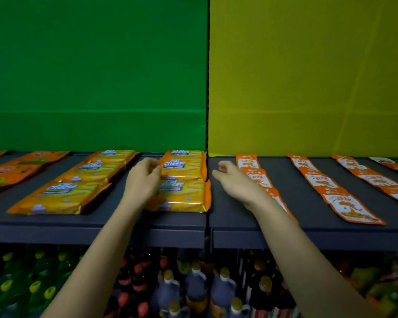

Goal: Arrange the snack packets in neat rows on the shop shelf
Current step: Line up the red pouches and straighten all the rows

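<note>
- Nearest, under the shelf [147, 232] lip, we see bottles [193, 288] standing to both sides of the shelf seam [208, 203].
- Just left of the seam, our left hand [144, 180] curls at the left edge of a column of three yellow wafer packets [184, 193]; we cannot tell whether it pinches one.
- Just right of the seam, our right hand [237, 182] hovers with fingers loosely curled, holding nothing, over a row of orange sachets [248, 162].
- Further left of the seam lies a second wafer column [78, 189]; further right, two more sachet rows [326, 182].
- Behind, a green panel [97, 76] stands left of the seam and a yellow panel [308, 76] right.
</note>
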Tool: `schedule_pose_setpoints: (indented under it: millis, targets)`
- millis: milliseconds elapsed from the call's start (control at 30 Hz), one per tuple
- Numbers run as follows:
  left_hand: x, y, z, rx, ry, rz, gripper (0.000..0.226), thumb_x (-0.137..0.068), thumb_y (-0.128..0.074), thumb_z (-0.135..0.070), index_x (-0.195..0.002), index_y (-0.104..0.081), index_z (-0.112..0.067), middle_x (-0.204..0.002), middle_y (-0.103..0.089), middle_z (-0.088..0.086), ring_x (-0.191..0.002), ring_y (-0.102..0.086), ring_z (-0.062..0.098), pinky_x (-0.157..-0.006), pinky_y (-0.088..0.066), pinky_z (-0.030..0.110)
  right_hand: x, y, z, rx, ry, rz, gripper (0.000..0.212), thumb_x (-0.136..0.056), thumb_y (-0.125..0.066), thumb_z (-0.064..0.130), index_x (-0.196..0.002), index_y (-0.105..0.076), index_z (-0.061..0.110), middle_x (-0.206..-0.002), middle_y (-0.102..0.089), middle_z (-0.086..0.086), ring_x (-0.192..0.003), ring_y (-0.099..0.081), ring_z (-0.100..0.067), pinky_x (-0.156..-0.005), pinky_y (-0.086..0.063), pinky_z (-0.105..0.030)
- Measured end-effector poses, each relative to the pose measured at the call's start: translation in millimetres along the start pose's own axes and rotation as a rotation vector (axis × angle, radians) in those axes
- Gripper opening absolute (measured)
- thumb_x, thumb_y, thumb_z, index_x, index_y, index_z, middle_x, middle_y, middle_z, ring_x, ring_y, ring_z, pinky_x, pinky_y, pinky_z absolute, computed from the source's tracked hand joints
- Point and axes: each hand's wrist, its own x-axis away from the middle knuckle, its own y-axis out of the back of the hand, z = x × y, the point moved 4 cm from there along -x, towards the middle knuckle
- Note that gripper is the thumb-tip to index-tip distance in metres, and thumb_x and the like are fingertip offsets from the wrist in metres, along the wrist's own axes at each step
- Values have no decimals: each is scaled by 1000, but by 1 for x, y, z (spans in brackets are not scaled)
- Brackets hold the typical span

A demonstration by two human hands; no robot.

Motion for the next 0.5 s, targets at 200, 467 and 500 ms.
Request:
schedule_pose_setpoints:
  millis: [200,467,500]
  targets:
    - [-13,-18,43,128,162,329,38,-94,-46,-26,-127,-43,-8,-130,-52,10,-106,-51,21,-84,-35,28,-11,-42,3,-93,-121,-57,50,-100,-35,28,-143,-26,6,-151,-31,-10,-137,-33,-24,-105,-29,-30]
    - [-18,-21,51,125,107,378,37,-96,-42,-25,-130,-39,-12,-132,-51,12,-115,-51,28,-92,-40,33,-10,-60,9,-235,-134,-137,42,-100,-34,28,-139,-37,13,-140,-46,-5,-110,-45,-10,-87,-33,-21]
    - [-18,-21,52,114,104,377,37,-96,-41,-26,-130,-39,-13,-131,-51,12,-116,-51,29,-96,-41,35,-11,-60,9,-244,-135,-141,42,-100,-34,28,-139,-38,14,-140,-46,-5,-108,-45,-9,-87,-34,-22]
